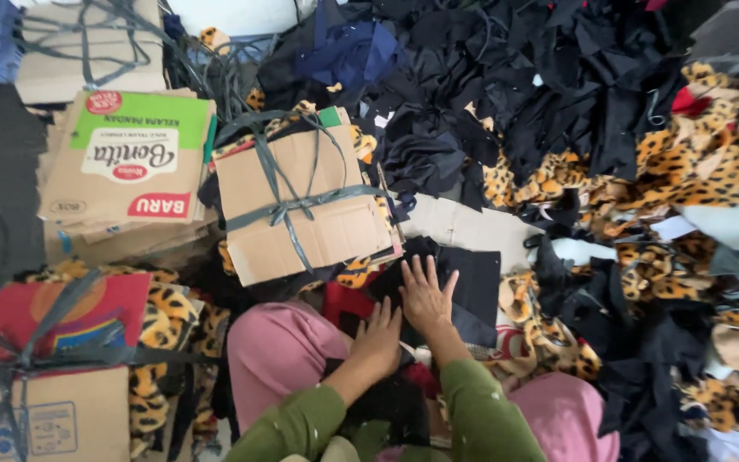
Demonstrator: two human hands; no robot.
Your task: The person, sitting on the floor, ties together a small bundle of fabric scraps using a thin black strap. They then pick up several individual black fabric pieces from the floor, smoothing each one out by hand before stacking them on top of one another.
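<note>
My left hand (378, 335) and my right hand (426, 295) lie side by side, palms down, pressing flat on a stack of black fabric pieces (470, 282) in front of my knees. Fingers of both hands are spread and hold nothing. My sleeves are olive green and my legs, in pink trousers (277, 346), flank the stack. Just beyond the hands sits a bundle (301, 205) of leopard-print and dark fabric sandwiched under brown cardboard and tied crosswise with a dark green strap.
Loose black scraps (540, 77) heap at the back. Leopard-print scraps (712, 162) spread on the right. Flattened cardboard boxes (126, 171) stack at left, and another tied bundle with a red cover (53, 342) sits at the lower left. A bare cardboard sheet (464, 227) lies mid-floor.
</note>
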